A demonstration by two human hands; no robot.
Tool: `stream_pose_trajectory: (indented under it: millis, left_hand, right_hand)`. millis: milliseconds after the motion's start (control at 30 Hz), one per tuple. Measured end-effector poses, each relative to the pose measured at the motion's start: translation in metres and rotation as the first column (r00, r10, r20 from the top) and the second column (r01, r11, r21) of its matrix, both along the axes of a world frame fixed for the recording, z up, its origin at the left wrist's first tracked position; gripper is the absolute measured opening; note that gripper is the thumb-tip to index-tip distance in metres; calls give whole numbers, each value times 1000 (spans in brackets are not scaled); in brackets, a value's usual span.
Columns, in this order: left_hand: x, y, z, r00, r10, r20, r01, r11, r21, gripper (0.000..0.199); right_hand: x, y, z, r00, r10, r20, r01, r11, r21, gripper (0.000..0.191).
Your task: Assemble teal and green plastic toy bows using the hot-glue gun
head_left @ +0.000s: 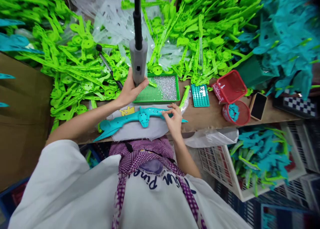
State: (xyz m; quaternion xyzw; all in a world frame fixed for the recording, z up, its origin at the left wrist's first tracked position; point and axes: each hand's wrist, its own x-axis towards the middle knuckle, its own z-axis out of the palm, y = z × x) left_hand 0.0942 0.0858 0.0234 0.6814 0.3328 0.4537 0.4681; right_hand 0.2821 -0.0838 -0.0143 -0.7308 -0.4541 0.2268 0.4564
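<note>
my left hand (128,92) is curled round the grey screwdriver (138,60); my right hand (174,119), fingers bent, touches the blue toy (143,118), though i can't tell if it grips. the toy lies on the white cloth (133,131): long, glossy, lumpy in the middle, pointed at both ends. i'd guess light, stiff, slippery plastic, best held round its thick middle.

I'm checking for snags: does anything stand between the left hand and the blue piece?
Nothing visible does. The left hand, around the grey tool, is just beyond the blue piece; the green tray lies right of the hand.
</note>
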Motion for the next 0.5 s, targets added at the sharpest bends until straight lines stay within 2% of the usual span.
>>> stream_pose_trajectory:
  millis: [133,267,500]
  left_hand:
    - [0,2,1,1000,15,0,-15,1000,23,57]
    - [-4,1,5,999,29,22,-28,999,-39,53]
    - [-5,-1,6,998,28,53,-22,995,-99,50]
  right_hand:
    - [-9,1,-10,997,-47,65,47,999,3,19]
    - [-9,2,-10,995,-17,96,19,1000,-16,17]
    - [-9,0,-11,993,-79,84,78,997,10,16]
